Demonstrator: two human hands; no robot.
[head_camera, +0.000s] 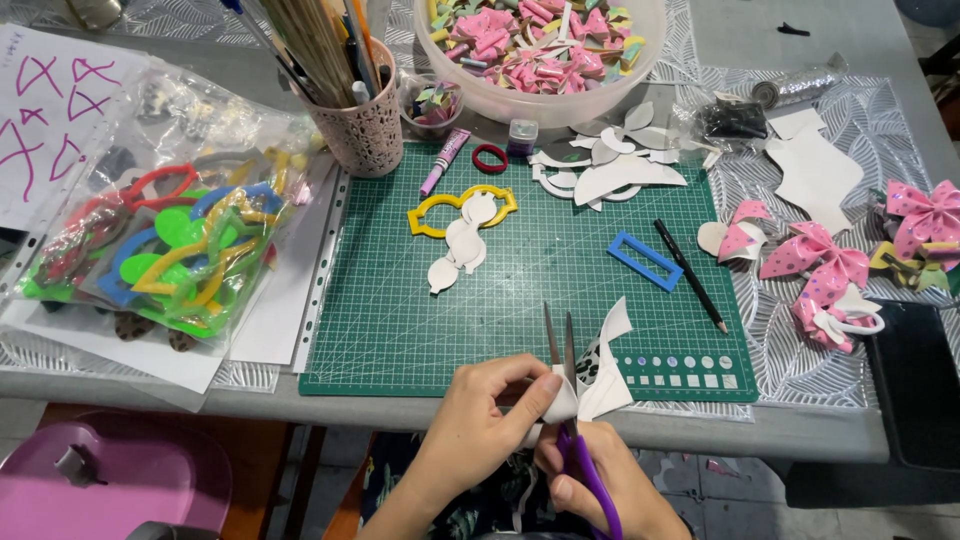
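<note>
At the bottom centre of the frame, the left hand (480, 420) pinches a white cut-out piece (598, 385) with curved pointed flaps; the right hand (600, 490) grips purple-handled scissors (570, 400), blades slightly apart.

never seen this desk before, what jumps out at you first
At the near edge of the green cutting mat, the right hand works purple-handled scissors through a white cutout that the left hand pinches. To the right lie pink bows on the patterned cloth. At far left sits a clear bag of bright plastic templates, and a big tub of pink scraps stands at the top.
</note>
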